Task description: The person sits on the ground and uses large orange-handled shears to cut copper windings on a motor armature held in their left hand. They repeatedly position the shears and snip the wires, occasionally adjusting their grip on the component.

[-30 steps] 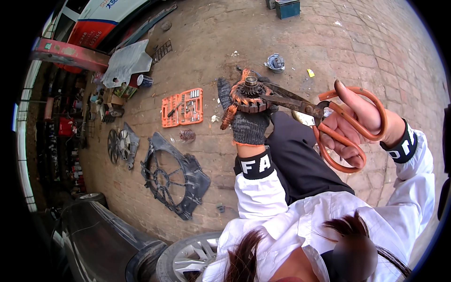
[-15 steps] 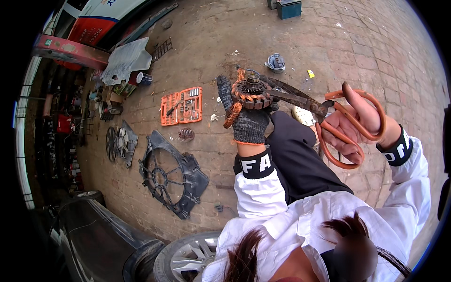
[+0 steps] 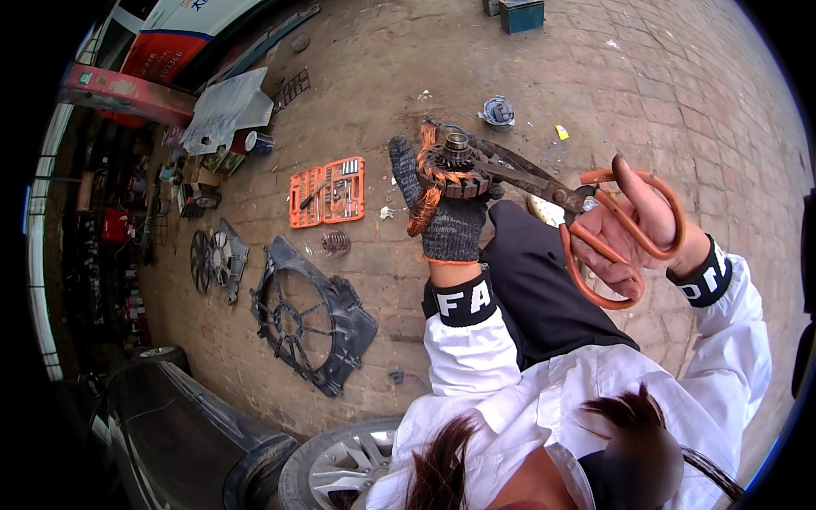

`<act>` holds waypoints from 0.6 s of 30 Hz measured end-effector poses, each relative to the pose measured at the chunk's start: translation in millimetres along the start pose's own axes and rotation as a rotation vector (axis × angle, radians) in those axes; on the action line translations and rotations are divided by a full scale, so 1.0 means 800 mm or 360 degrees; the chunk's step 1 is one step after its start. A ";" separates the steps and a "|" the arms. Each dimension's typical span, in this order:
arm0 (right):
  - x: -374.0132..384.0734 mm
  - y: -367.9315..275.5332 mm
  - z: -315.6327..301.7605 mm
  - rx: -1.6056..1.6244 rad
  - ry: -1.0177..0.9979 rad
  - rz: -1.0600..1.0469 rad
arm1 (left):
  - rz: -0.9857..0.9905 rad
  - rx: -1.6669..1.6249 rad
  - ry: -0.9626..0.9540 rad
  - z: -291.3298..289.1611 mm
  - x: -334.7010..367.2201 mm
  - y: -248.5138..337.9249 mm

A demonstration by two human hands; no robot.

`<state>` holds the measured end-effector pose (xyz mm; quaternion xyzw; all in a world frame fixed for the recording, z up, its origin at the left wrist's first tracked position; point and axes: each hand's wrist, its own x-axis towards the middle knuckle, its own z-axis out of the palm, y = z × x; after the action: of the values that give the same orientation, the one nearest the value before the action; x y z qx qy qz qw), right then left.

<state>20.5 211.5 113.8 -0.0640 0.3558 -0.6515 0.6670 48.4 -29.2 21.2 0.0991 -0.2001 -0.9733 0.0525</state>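
In my left hand (image 3: 450, 229), which wears a dark grey knit glove, I hold a copper-wound motor armature (image 3: 459, 185), its round metal shaft end (image 3: 456, 143) facing up. Loose orange copper wire bunches (image 3: 422, 212) hang from its left side and stick up behind. Bare fingers of my right hand (image 3: 633, 229) are wrapped through the orange loop handles of large, worn scissors (image 3: 568, 197). The scissors' dark blades are parted and reach to the armature's right side. Whether they grip a wire there is hidden.
On the brick floor to the left lie an orange socket set case (image 3: 326, 192), a copper wire coil (image 3: 337, 244) and a black fan shroud (image 3: 353, 310). Beyond the armature sits a small grey motor part (image 3: 498, 112). A car wheel (image 3: 340, 467) stands at the lower left.
My right hand has moved slightly left with the scissors, bringing their handles nearer the armature. My left hand and the armature have shifted very little.
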 end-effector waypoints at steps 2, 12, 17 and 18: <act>0.001 0.002 0.001 0.0057 -0.0063 -0.0037 | -0.0046 -0.0166 -0.0245 -0.017 0.004 -0.001; 0.012 0.024 -0.011 0.0250 -0.0305 -0.0115 | -0.0061 -0.0440 -0.0732 -0.052 0.014 -0.006; 0.015 0.032 -0.012 0.0258 -0.0235 -0.0134 | 0.0010 -0.0333 0.0242 -0.002 0.005 -0.007; 0.016 0.033 -0.014 0.0249 -0.0248 -0.0140 | 0.0026 -0.0313 0.0266 -0.001 0.004 -0.007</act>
<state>34.9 208.1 86.1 -0.0779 0.2479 -0.6990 0.6663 45.0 -24.7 17.9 0.1725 -0.0995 -0.9762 0.0865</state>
